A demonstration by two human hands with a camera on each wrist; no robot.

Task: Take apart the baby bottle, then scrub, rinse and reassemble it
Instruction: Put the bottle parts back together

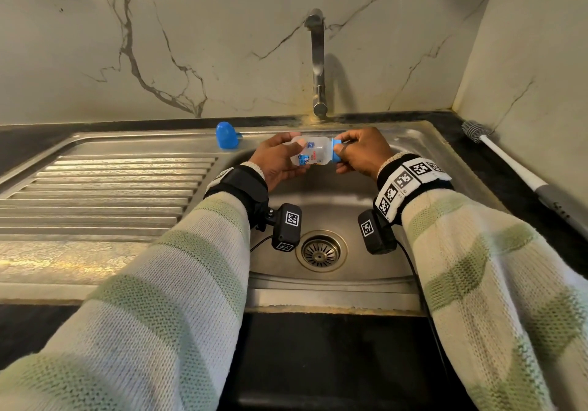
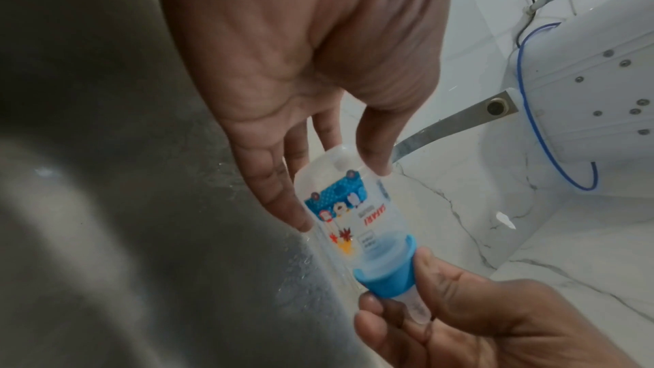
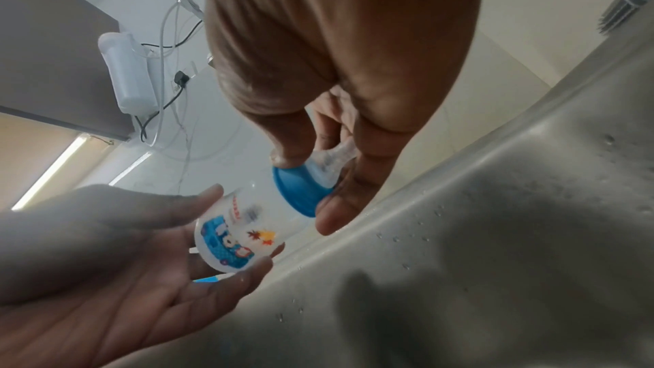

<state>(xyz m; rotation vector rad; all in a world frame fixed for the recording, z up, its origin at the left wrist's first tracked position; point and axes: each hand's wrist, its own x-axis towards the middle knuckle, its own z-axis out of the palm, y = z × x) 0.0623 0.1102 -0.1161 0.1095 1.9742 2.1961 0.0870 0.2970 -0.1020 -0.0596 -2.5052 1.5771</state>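
A small clear baby bottle (image 1: pixel 313 153) with cartoon prints lies sideways in the air over the sink bowl (image 1: pixel 334 207). My left hand (image 1: pixel 276 160) grips its base end between fingers and thumb (image 2: pixel 375 155). My right hand (image 1: pixel 359 153) grips the blue screw ring (image 1: pixel 336 151) at the neck, and the clear teat (image 3: pixel 332 158) sits inside its curled fingers. The ring (image 2: pixel 384 270) is still on the bottle (image 2: pixel 340 211). The blue cap (image 1: pixel 226 135) stands alone on the sink's back ledge, left of my hands.
A tap (image 1: pixel 318 63) rises behind the bowl; no water is running. A ribbed drainboard (image 1: pixel 105 194) lies to the left. A bottle brush (image 1: pixel 509 162) with a white handle lies on the dark counter at right. The drain (image 1: pixel 320 250) is below my wrists.
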